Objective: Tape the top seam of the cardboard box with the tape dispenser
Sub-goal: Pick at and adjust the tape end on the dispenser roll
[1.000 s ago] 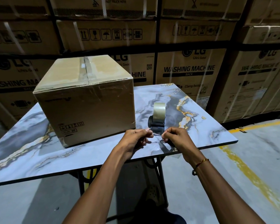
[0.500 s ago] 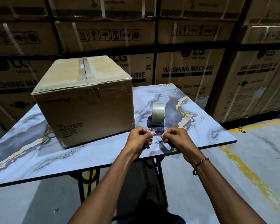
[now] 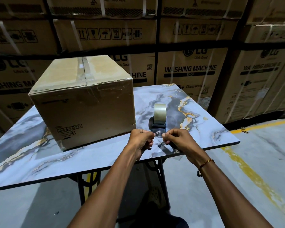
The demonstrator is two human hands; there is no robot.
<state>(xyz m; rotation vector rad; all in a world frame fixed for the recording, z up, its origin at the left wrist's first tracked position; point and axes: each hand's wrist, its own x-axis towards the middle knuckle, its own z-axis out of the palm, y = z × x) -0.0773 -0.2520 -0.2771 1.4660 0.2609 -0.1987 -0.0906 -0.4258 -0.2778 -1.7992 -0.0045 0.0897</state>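
Note:
A brown cardboard box (image 3: 82, 102) stands on the left half of the marble-patterned table (image 3: 204, 132), flaps closed, with old clear tape along its top seam (image 3: 85, 71). To its right a dark tape dispenser (image 3: 158, 124) with a clear tape roll (image 3: 160, 111) rests near the table's front edge. My left hand (image 3: 141, 139) and my right hand (image 3: 178, 139) each pinch one side of the loose end of the clear tape (image 3: 158, 134) just in front of the dispenser. The dispenser's handle is hidden behind my hands.
Stacked washing-machine cartons (image 3: 191, 69) form a wall behind the table. Grey concrete floor with a yellow line (image 3: 253, 175) lies to the right. The table's black metal legs (image 3: 161, 176) and my foot are below the front edge.
Both hands have stayed at the tape end by the dispenser, with only slight finger shifts. The box and dispenser have not moved.

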